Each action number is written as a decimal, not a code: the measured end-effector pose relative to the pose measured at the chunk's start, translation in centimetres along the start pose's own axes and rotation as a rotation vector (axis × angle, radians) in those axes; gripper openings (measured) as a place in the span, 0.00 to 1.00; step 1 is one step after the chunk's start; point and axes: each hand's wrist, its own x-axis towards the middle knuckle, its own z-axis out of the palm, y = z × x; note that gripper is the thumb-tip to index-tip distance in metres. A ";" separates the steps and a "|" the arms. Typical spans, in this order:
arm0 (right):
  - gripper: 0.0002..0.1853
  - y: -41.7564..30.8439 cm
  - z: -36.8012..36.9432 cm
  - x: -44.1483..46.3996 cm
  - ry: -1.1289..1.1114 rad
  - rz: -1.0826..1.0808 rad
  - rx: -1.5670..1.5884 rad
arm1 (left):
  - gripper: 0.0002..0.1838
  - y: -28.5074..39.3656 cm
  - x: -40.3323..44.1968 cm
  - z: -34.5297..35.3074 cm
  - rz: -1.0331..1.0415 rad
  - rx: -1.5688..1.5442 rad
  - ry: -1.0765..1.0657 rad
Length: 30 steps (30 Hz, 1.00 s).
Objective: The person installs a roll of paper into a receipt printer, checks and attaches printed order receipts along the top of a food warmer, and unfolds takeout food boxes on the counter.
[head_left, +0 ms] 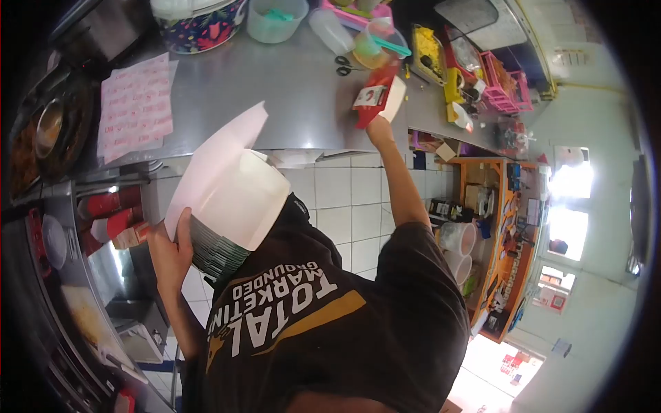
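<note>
My left hand (172, 251) is closed around a stack of nested paper food boxes (237, 199), held against my body. The top box is open with a white inside, and its lid flap stands up. Dark green edges of the boxes below show under it. Out over the counter, my right hand (380, 131) grips a red paper food box (374, 100) with a white inside and a printed label. Its fingers are mostly hidden behind the box. Black-handled scissors (343, 66) lie on the steel counter (275, 89) just left of that box.
Printed paper sheets (138, 103) lie at the counter's left, near a dark pan (51, 134). Along the back stand a floral pot (200, 27), a translucent tub (275, 20), a tray of yellow food (428, 51) and a pink basket (506, 82). Wooden shelves (506, 255) stand at right.
</note>
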 end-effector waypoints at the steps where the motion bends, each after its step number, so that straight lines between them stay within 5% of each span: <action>1: 0.10 1.7 2.7 0.5 -0.047 0.033 -0.080 | 0.13 0.5 -0.5 -0.5 0.064 0.087 0.047; 2: 0.11 2.2 2.6 0.1 -0.037 -0.027 -0.174 | 0.13 0.8 -1.1 -0.8 0.033 0.121 0.064; 4: 0.14 -0.5 0.3 -1.8 0.355 -0.008 -0.140 | 0.13 1.3 -2.5 -1.4 -0.015 0.125 0.025; 6: 0.12 -11.3 -11.2 -5.0 0.308 0.297 0.062 | 0.13 1.4 -3.8 -1.7 -0.100 0.002 -0.009; 8: 0.09 -19.6 -17.9 -7.6 0.237 0.114 0.528 | 0.13 1.9 -4.6 -1.7 -0.168 0.033 0.001; 10: 0.06 -27.9 -20.9 -10.0 -0.030 -0.215 1.113 | 0.12 2.8 -6.1 -1.5 -0.135 0.032 0.062; 12: 0.08 -33.4 -23.3 -11.5 -0.539 -0.440 1.470 | 0.12 3.9 -7.2 -1.1 -0.134 0.063 0.109; 13: 0.08 -34.2 -23.1 -11.9 -0.563 -0.472 1.476 | 0.11 4.5 -7.8 -0.8 -0.128 0.052 0.106; 15: 0.12 -34.9 -22.4 -12.4 -0.970 -0.473 1.315 | 0.11 5.1 -9.7 -0.4 -0.197 0.036 0.045; 20: 0.16 -34.6 -20.8 -16.4 -1.010 -0.306 1.543 | 0.11 5.0 -14.1 1.2 -0.203 0.057 0.056; 22: 0.14 -33.2 -22.2 -16.6 -0.451 -0.528 1.351 | 0.10 4.9 -13.5 1.7 -0.117 0.060 0.118; 24: 0.12 -30.8 -24.7 -16.0 -0.379 -0.467 1.282 | 0.08 4.5 -13.4 1.2 -0.096 0.112 0.084; 28: 0.08 -24.3 -29.6 -11.5 0.185 -0.085 1.235 | 0.10 3.7 -13.7 2.8 0.022 0.189 0.144; 30: 0.10 -22.1 -28.4 -7.1 0.283 -0.149 0.962 | 0.10 3.0 -14.1 3.1 -0.022 0.204 0.132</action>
